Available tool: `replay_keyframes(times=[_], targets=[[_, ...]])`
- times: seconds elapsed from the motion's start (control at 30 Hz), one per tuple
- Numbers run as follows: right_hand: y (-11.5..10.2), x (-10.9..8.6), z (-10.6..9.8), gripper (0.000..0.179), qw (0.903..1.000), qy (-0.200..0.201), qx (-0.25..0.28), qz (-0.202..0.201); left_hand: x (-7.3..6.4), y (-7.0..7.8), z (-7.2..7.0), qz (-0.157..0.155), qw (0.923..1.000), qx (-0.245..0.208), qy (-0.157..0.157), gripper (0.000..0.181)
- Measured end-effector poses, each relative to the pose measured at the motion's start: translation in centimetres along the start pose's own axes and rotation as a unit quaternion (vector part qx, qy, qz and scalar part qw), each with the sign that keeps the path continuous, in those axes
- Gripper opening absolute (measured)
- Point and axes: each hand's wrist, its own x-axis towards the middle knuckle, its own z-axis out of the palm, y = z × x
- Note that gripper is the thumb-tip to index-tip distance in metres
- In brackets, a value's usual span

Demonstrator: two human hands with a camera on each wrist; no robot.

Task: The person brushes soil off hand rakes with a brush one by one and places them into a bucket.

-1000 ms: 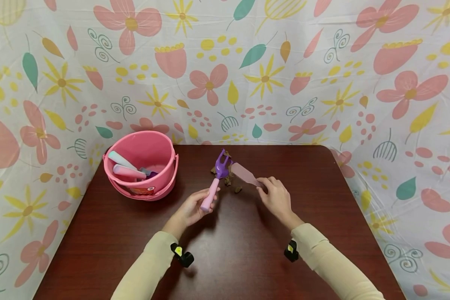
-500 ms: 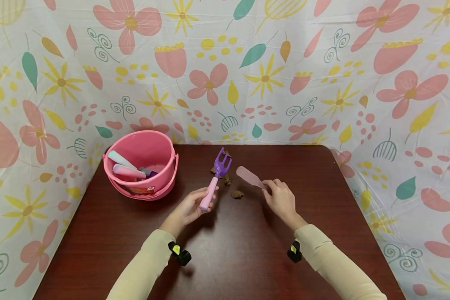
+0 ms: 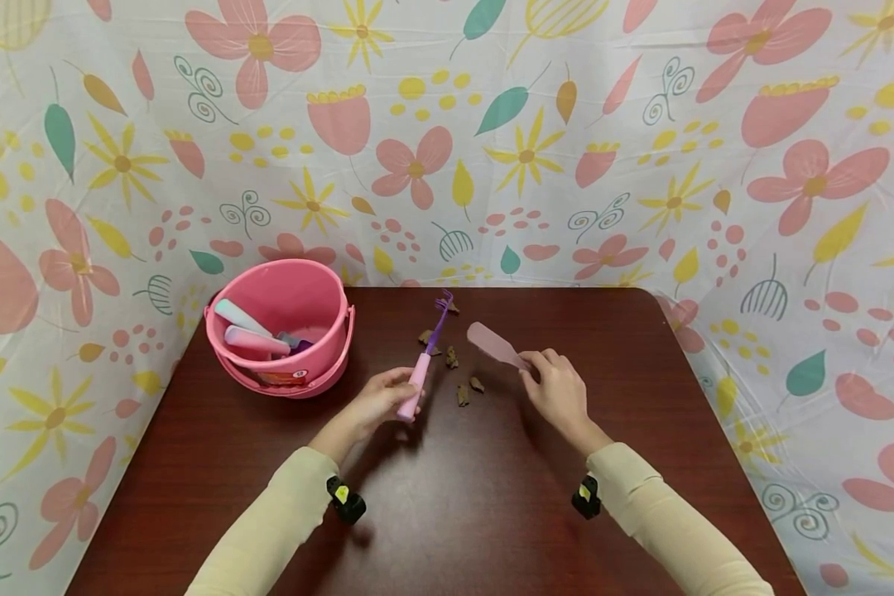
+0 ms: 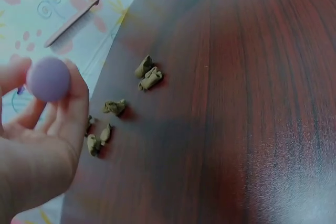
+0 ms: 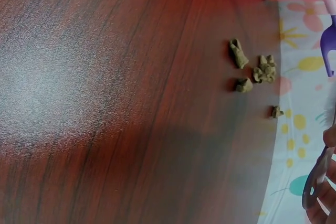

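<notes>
My left hand [image 3: 378, 399] grips the pink handle of a small garden fork [image 3: 420, 381], whose purple tines point away over the table. In the left wrist view, the round end of the fork's handle [image 4: 48, 79] faces the camera. My right hand [image 3: 559, 391] holds a pale pink brush [image 3: 494, 344] by its thin handle. Fine bristles show along the underside of the brush [image 4: 71, 27] in the left wrist view. Several small crumpled brown lumps [image 3: 452, 358] lie scattered beneath and between both tools. Two lumps sit nearer me than the others.
A pink bucket [image 3: 328, 374] with its handle folded down stands at the table's back left. Inside it lie several tools with pastel handles [image 3: 257, 339]. A flowered cloth [image 3: 529, 207] hangs directly behind the table's far edge [image 3: 566, 290].
The fork has turned from face-up to edge-on. The brush has drawn right, away from the fork. Lumps at the front have shifted toward me, and two now show separately.
</notes>
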Motion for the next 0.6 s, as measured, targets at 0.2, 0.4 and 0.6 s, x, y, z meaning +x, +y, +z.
replay_keyframes(times=[0.2, 0.4, 0.6], targets=[[-0.5, 0.3, -0.1, 0.024, 0.9998, 0.015, 0.011, -0.011, 0.0, 0.2, 0.8, 0.039, 0.9876, 0.130, 0.078, 0.039], [-1.1, 0.4, -0.2, 0.025, 0.9997, 0.014, 0.013, -0.012, -0.3, 0.4, 1.0, 0.084, 0.9404, 0.302, 0.132, 0.038], [-1.7, 0.4, -0.3, 0.025, 0.9994, 0.020, 0.022, -0.019, -0.6, 0.7, 0.9, 0.078, 0.8629, 0.466, 0.179, 0.039]])
